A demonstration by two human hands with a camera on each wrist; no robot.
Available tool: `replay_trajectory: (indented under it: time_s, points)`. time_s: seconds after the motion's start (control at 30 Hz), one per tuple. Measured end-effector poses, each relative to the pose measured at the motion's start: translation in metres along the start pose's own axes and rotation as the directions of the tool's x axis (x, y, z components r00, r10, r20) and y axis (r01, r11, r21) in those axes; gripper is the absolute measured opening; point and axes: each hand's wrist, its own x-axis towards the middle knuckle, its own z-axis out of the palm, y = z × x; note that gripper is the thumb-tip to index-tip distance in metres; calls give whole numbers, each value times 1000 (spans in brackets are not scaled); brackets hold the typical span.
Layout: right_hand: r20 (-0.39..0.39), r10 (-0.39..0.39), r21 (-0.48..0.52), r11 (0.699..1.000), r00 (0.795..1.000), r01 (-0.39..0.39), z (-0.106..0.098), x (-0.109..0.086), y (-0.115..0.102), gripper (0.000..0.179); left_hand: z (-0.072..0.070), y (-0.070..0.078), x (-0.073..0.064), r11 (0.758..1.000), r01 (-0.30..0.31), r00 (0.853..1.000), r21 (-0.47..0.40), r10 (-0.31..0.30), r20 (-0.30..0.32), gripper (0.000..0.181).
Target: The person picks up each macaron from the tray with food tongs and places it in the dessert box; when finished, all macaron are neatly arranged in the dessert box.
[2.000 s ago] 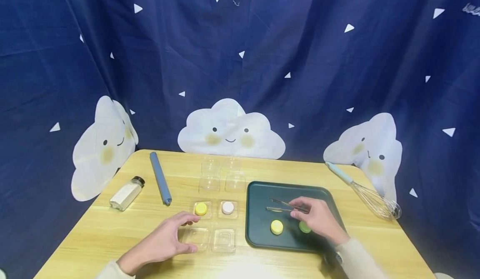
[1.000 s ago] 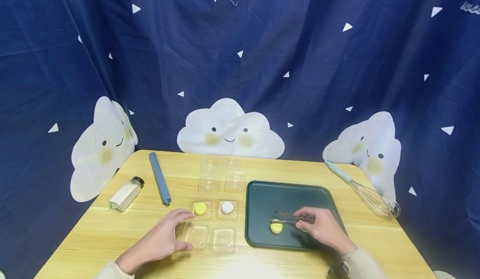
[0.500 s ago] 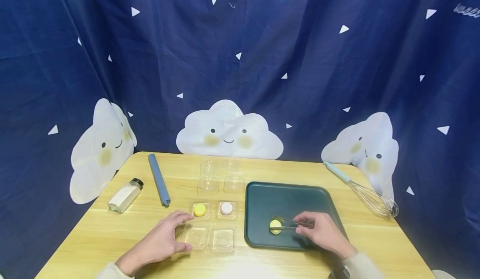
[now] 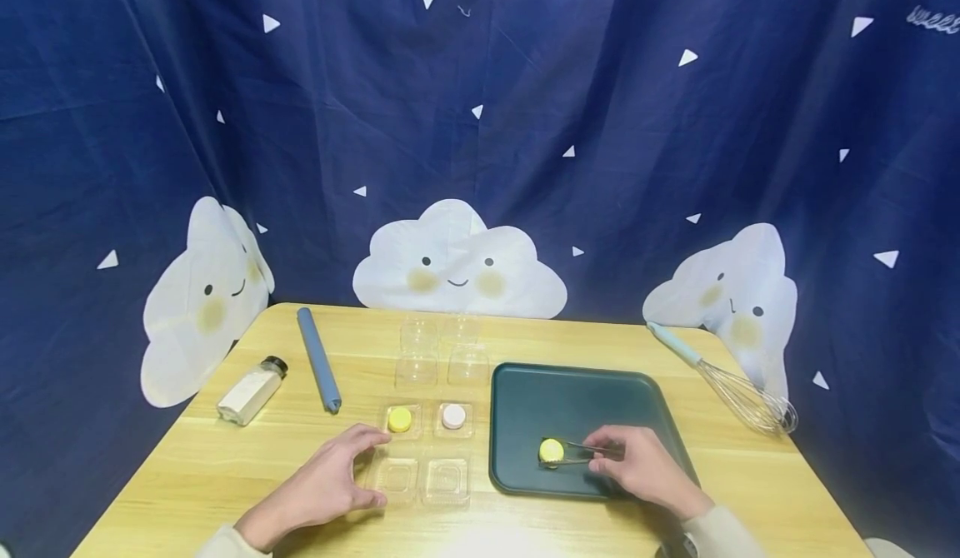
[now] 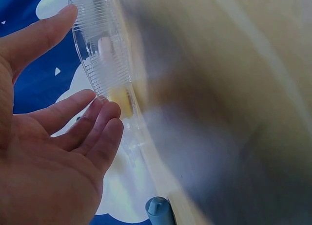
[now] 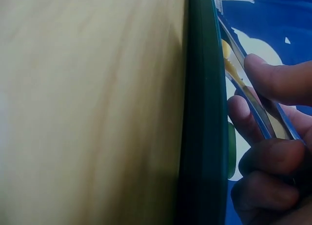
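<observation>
My right hand (image 4: 637, 465) pinches small metal tongs (image 4: 581, 455), also seen in the right wrist view. Their two tips sit on either side of a yellow macaron (image 4: 551, 451) on the dark green tray (image 4: 525, 391). A green macaron (image 6: 231, 149) shows beyond the tray rim in the right wrist view; my right hand hides it from the head camera. My left hand (image 4: 326, 479) is spread in a relaxed curve beside a clear plastic box base (image 4: 396, 479), fingertips and thumb right at its edge.
Another clear base (image 4: 446, 481) stands beside it. Behind are two bases holding a yellow macaron (image 4: 400, 419) and a pink macaron (image 4: 453, 416), then several clear lids (image 4: 417, 368). A jar (image 4: 252, 390) and rolling pin (image 4: 319, 360) lie left, a whisk (image 4: 723, 379) right.
The tongs have moved toward me, from above the yellow macaron down to either side of it. The front left box base sits straighter; my left hand has barely moved.
</observation>
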Motion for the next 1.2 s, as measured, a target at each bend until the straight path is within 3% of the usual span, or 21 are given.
replay_trajectory:
  time_s: [0.3,0.63,1.0,1.2]
  points:
    - [6,-7,12,1000,1000,7,2,-1,-1,21,1,0,1,1000,-20,1000,18,20,1,79]
    - [-107,-45,-118,993,993,33,6,3,-3,16,2,-1,5,1000,-17,1000,16,16,20,77]
    - [-135,-82,-153,986,987,60,6,7,-3,14,0,0,6,1000,-11,1000,14,10,24,77]
    - [-178,-51,-146,989,983,25,5,11,0,16,1,0,8,1000,-6,1000,12,5,24,76]
